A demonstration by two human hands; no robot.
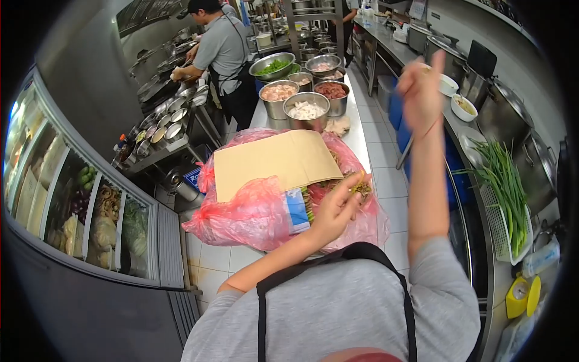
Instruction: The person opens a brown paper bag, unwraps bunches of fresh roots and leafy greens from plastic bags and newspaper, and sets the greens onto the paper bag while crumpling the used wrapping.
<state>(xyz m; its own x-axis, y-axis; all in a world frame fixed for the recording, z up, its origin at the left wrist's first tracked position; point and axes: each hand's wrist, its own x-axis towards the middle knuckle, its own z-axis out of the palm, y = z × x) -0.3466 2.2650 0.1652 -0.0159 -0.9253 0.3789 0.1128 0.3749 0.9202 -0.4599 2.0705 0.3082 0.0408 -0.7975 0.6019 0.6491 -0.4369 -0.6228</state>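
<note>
My left hand (335,210) is over the near right part of an open pink plastic bag (247,214). Its fingers are partly curled around a small yellow-green vegetable sprig (361,187), whose exact kind I cannot make out. My right hand (420,93) is raised high at the right, away from the bag, with one finger pointing up; motion smears the other fingers. A large sheet of tan paper (271,161) lies across the bag. Beside its near edge, a blue and white printed wrapper (296,210) surrounds green stalks, partly hidden by the pink plastic.
Beyond the bag, metal pots hold white pieces (306,110), pale meat (279,92) and dark red meat (332,90). A co-worker (223,60) stands at the stove, left. Glass-front fridge (78,193) at left; right counter holds green onions (503,187) in a white basket (491,208) and a yellow scale (517,295).
</note>
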